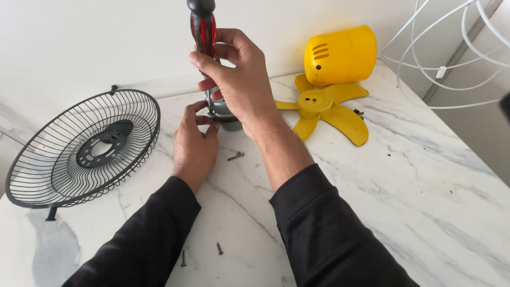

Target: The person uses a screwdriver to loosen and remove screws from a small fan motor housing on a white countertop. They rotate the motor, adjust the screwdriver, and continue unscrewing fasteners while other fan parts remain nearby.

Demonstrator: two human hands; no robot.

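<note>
Screwdriver [203, 26] stands upright, grasped by the right hand [236, 79] over a grey fan motor [227, 118]; the left hand [194, 143] steadies that motor below.

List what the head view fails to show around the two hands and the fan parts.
- Screwdriver tip: hidden behind the right hand.
- Grey motor: mostly covered by both hands; the left hand steadies it.
- White wire guard: cut off by the top and right edges.
- Yellow housing: its far side faces away.
- Loose screws: too small for head type.
</note>
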